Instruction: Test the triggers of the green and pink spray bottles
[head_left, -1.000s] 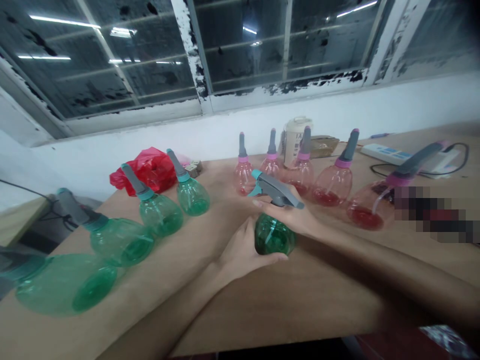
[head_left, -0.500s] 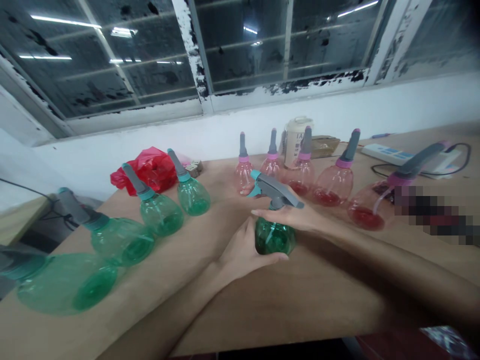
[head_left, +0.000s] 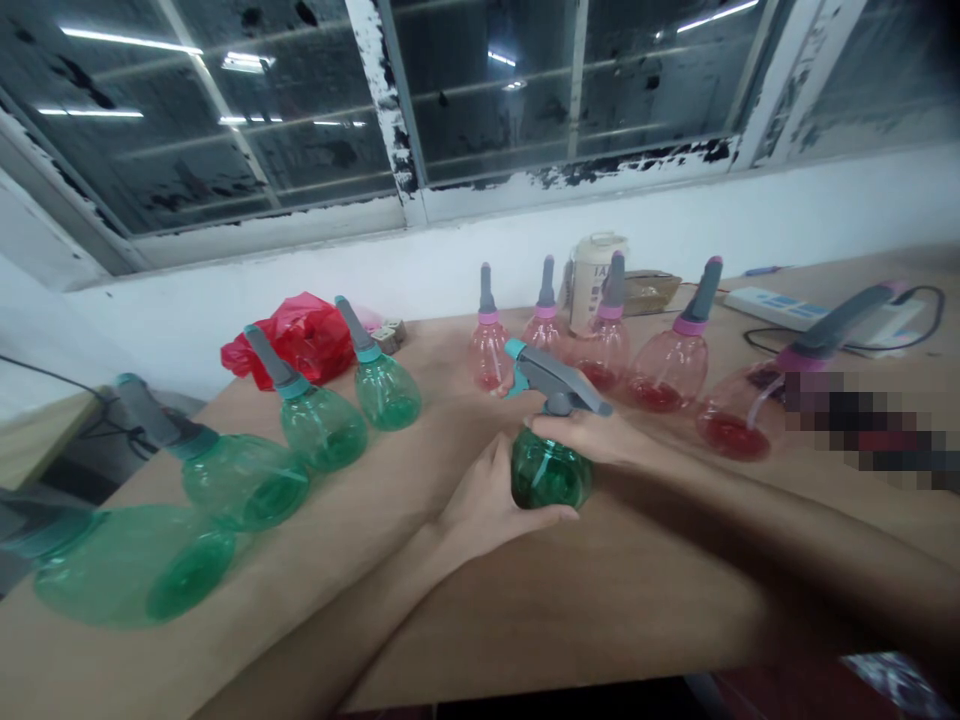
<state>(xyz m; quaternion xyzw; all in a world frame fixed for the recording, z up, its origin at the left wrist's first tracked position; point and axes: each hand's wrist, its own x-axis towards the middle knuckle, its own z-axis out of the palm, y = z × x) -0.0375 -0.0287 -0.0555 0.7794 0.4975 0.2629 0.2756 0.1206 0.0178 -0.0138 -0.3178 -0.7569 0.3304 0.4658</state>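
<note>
In the middle of the table is a green spray bottle (head_left: 552,474) with a grey and teal trigger head (head_left: 559,376). My left hand (head_left: 480,500) wraps around the lower body, its thumb along the near side. Around the neck, just under the trigger head, my right hand (head_left: 592,432) is closed; its fingers partly hide the collar. The nozzle points to the far left. Several green spray bottles (head_left: 387,390) stand in a row to the left. Several pink spray bottles (head_left: 669,368) stand in another row behind and to the right.
A red plastic bag (head_left: 300,335) lies at the back left. By the wall are a white cup-shaped container (head_left: 589,290), a brown packet (head_left: 649,293) and a white power strip (head_left: 780,308) with a black cable. The table's near edge (head_left: 570,680) runs below my forearms.
My right hand has shifted slightly at the neck, its thumb drawn to the right. The trigger head has moved a little right; my left hand keeps its place on the body.
</note>
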